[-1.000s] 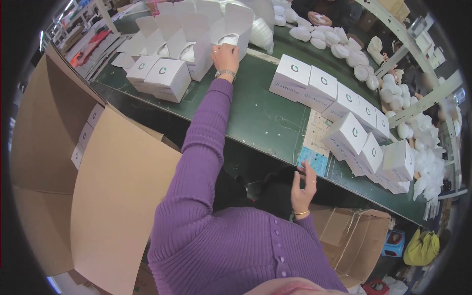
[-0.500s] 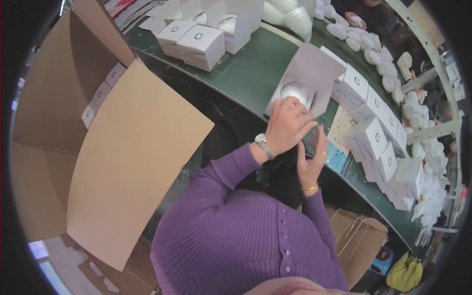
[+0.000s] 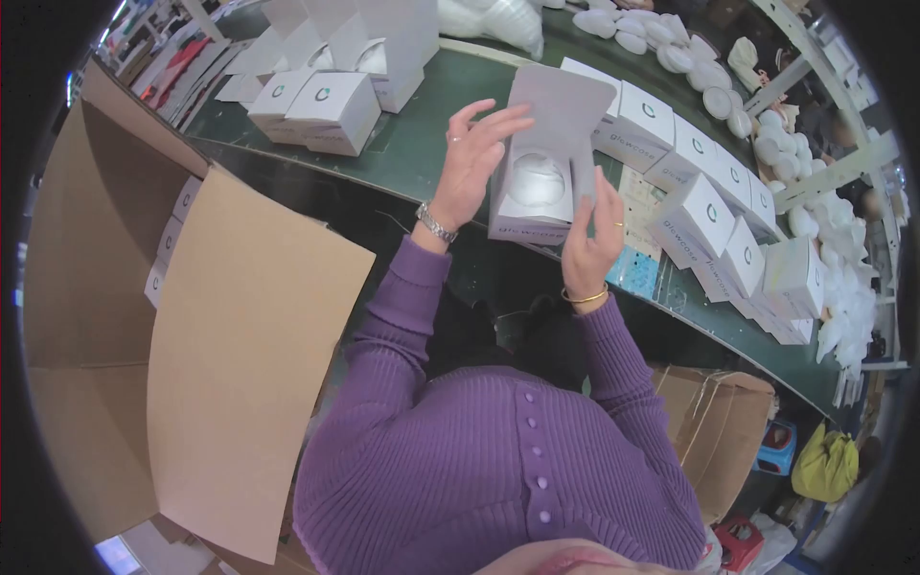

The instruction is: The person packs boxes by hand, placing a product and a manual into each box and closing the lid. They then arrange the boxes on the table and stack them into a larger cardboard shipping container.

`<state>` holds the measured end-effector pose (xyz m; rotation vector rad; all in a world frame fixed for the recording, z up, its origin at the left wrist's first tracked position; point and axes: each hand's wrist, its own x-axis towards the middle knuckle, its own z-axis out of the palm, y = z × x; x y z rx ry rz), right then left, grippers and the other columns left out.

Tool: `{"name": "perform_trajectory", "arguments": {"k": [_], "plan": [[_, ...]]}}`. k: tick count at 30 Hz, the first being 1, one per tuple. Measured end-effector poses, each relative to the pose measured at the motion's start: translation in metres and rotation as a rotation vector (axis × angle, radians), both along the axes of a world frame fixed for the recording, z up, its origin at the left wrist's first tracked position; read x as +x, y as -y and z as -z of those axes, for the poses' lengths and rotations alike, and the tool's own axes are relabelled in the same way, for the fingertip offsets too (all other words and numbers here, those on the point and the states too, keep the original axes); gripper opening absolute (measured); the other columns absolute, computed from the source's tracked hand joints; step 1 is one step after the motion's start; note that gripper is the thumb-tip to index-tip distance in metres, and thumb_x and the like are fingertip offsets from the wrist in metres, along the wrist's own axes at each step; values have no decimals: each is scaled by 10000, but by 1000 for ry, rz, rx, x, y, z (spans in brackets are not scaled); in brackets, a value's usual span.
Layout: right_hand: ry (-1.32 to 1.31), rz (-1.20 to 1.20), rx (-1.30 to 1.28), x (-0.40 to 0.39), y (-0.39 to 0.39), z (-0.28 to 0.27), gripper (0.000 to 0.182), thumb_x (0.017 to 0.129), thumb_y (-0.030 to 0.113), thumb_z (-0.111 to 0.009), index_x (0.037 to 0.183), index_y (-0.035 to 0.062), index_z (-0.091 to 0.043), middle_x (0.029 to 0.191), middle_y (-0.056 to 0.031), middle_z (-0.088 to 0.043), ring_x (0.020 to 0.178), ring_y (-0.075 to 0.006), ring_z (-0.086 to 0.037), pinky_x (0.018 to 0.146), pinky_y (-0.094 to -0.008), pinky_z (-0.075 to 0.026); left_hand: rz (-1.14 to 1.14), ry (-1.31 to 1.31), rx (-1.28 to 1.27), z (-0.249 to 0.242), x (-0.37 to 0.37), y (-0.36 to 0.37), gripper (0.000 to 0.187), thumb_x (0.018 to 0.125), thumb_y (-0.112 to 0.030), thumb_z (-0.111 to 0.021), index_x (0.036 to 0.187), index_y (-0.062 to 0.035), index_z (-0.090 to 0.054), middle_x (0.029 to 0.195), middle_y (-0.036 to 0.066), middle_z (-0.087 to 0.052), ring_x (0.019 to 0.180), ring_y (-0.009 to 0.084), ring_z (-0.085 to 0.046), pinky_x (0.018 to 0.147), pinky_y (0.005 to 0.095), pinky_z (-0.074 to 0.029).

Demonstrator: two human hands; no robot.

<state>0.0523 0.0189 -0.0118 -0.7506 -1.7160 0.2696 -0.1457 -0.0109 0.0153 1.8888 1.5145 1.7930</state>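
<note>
A white box [image 3: 532, 230] printed "glowcose" stands on the green table's near edge with its lid flap [image 3: 556, 101] raised. Inside it lies a round item wrapped in white, translucent packing [image 3: 535, 182]. My left hand [image 3: 467, 161], with a ring and a wristwatch, is at the box's upper left side, fingers spread and holding nothing. My right hand [image 3: 594, 235], wearing a ring and gold bracelet, is at the box's right side. Its fingers are stretched upward along the side flap, thumb apart; whether they touch is hard to tell.
Closed white boxes [image 3: 704, 216] line the table on the right; more boxes [image 3: 331, 110] stand at the left, some with lids up. Wrapped white items [image 3: 709, 72] lie along the back. A large open carton [image 3: 259, 355] is at my left, another carton [image 3: 719, 431] at lower right.
My left hand has moved off the wrapped item to the box's left side and spread its fingers. My right hand has come up to the right side. The view has shifted.
</note>
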Motion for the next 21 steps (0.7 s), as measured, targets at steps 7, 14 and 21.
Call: {"name": "perform_trajectory", "arguments": {"k": [7,14,21], "plan": [[232,-276,156,13,-8,-1,352,993,61,-549,1327,42,-660,1346,-151,-648,1227,-327,-599,1057,-464,-474,50,-102,-83,2,-6,-10,408,1064,-279,-427,1417,-289,-630,1482,-57,-555,1339,220,-327,1149,398,-201],[116,-212,-111,9,-9,-14,292,1038,182,-517,937,82,-772,1049,-94,-752,1032,-275,-662,960,-436,-477,54,130,-314,18,10,-3,600,891,-255,-680,1407,-150,-394,1372,79,-312,1293,245,-357,1157,418,-344],[-167,-461,-918,-7,-35,-92,746,1029,671,-255,1517,119,-367,1061,-158,-722,879,-197,-666,924,-355,-515,207,303,-304,13,10,-6,742,897,-194,-699,1484,-95,-256,1424,135,-426,1253,272,-484,1064,403,-423]]}}
